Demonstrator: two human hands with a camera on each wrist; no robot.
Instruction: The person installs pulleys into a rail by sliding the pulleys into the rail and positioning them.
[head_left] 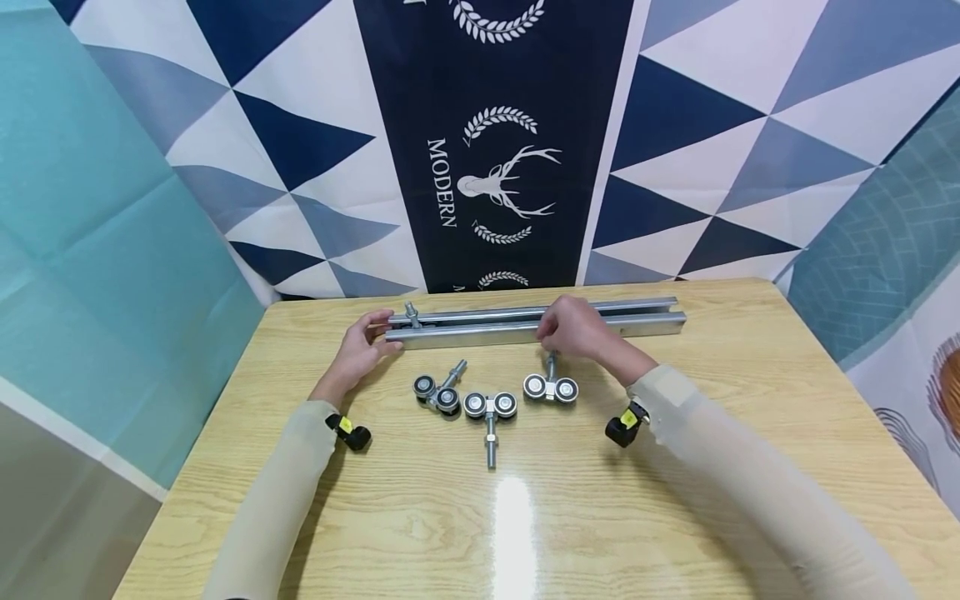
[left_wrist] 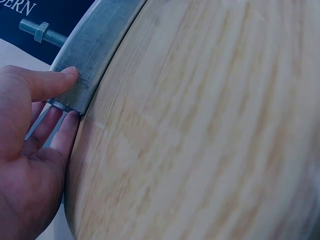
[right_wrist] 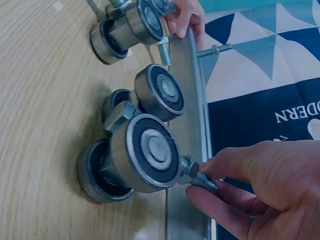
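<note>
A silver metal channel rail (head_left: 472, 337) lies across the back of the table, its slot facing up. My left hand (head_left: 358, 348) grips its left end, thumb on the near side and fingertips at the end edge. Just inside that end, a threaded bolt with a nut (head_left: 412, 314) stands up from the slot; what it joins is mostly hidden. In front of the rail, my right hand (head_left: 576, 329) pinches the threaded stem of a roller trolley (right_wrist: 155, 147) between thumb and fingers. That trolley's wheels face the table's front edge.
Two more roller trolleys lie on the wooden table (head_left: 375, 508): one tilted at left (head_left: 437, 393), the other (head_left: 491, 407) in the middle with its stem toward me. A patterned cloth (head_left: 502, 250) hangs directly behind the table's back edge.
</note>
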